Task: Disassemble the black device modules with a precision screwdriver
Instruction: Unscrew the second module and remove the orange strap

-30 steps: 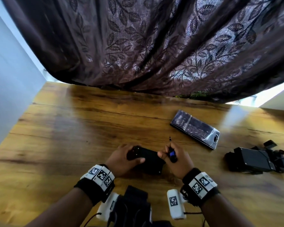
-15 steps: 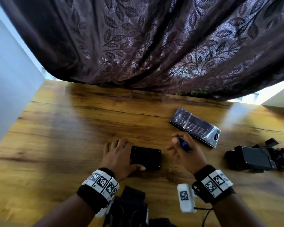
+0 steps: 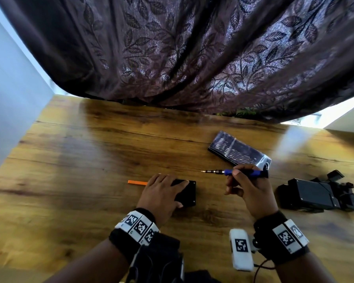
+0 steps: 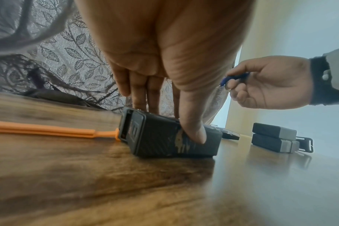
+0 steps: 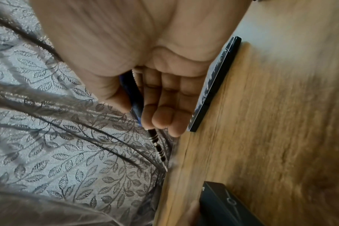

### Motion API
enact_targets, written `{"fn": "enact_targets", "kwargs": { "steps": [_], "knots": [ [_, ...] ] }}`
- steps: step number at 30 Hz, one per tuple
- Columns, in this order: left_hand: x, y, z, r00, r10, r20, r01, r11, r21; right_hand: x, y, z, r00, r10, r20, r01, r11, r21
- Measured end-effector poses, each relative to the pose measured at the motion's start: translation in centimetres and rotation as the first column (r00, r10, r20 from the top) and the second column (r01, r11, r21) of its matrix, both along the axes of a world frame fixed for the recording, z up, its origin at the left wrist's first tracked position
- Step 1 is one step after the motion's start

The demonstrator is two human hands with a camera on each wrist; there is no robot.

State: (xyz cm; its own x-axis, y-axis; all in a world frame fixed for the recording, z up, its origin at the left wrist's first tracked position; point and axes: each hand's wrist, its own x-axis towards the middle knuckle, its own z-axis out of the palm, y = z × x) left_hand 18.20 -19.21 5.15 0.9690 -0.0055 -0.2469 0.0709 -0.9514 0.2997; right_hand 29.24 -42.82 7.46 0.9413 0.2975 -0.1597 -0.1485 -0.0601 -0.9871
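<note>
A black device module (image 3: 187, 194) lies flat on the wooden table (image 3: 90, 170). My left hand (image 3: 161, 193) lies over its left part, the thumb (image 4: 194, 131) against its near side and the fingers over its far edge, holding the module (image 4: 164, 137) down. My right hand (image 3: 250, 188) is raised to the right of the module and grips a blue-handled precision screwdriver (image 3: 243, 173). The screwdriver lies level, its tip pointing left and clear of the module. In the right wrist view the fingers wrap the screwdriver (image 5: 157, 143), with the module (image 5: 222, 203) below.
An orange pry tool (image 3: 137, 182) lies just left of my left hand. A clear-lidded bit case (image 3: 239, 152) sits behind my right hand. More black modules with straps (image 3: 309, 195) lie at the right. A dark leaf-patterned curtain (image 3: 182, 58) hangs over the table's far edge.
The left hand has laid the module flat and now covers its left part. The right hand has moved right and turned the screwdriver from upright to level. The orange pry tool has come into view.
</note>
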Motion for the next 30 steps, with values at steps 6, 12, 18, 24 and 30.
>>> {"fn": "enact_targets", "kwargs": {
  "steps": [6, 12, 18, 24, 30],
  "knots": [
    [0.2, -0.6, -0.5, 0.999, -0.042, -0.002, 0.042, 0.989, 0.140, -0.4, 0.5, -0.6, 1.000, -0.006, 0.011, 0.007, 0.996, -0.085],
    [0.3, -0.9, -0.6, 0.998, -0.055, -0.028, 0.059, 0.977, 0.204, -0.1, 1.1, -1.4, 1.000, 0.003, -0.011, -0.004, 0.994, -0.112],
    [0.1, -1.0, -0.5, 0.999, -0.038, -0.015, 0.040, 0.979, 0.199, 0.0, 1.2, -1.5, 0.999, 0.035, 0.016, -0.032, 0.987, -0.160],
    [0.1, -1.1, -0.2, 0.999, -0.028, -0.018, 0.031, 0.981, 0.193, 0.1, 1.2, -1.7, 1.000, 0.021, 0.011, -0.019, 0.986, -0.167],
    [0.1, -1.1, -0.3, 0.999, -0.022, -0.023, 0.026, 0.983, 0.181, 0.2, 1.2, -1.7, 0.998, 0.044, 0.033, -0.037, 0.980, -0.194]
  ]
}}
